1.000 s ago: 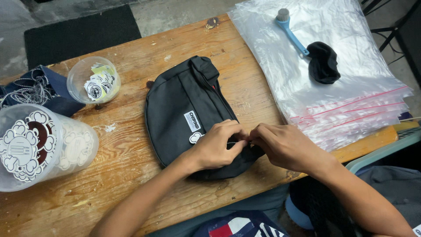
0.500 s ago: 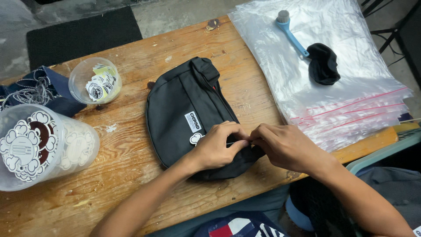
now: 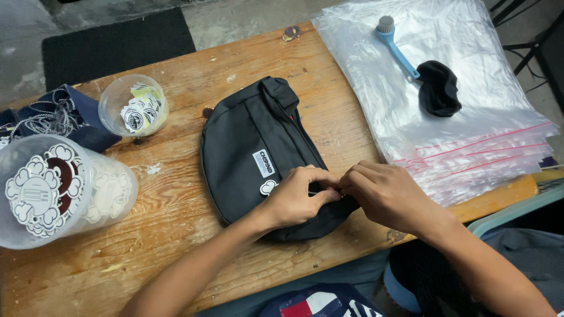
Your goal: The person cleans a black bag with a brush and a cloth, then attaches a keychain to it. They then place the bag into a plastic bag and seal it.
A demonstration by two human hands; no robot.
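Right, both hands are on the black waist bag (image 3: 252, 152), which lies flat mid-desk w/ its white label patch facing up. Left hand (image 3: 299, 199) sits on the bag's near right edge, grip pressed together, fingers curled and pinching something small at the zipper line (a pull, prob., but too small to tell). Right hand (image 3: 385, 196) meets it from the right, fingertips touching the left's, its grip also pinched shut on that same spot of the bag.

Wooden desk (image 3: 194, 64) carries the rest: a small clear tub of round stickers (image 3: 134, 105) left of the bag, and a big clear tub (image 3: 56, 188) w/ cloud-shaped tags near the left edge. Dark blue fabric w/ white cord (image 3: 50, 117) lies behind that. On the right, a stack of clear zip bags w/ pink seals (image 3: 446, 135), and on top a blue brush (image 3: 396, 47) just beside a black cloth (image 3: 439, 88).
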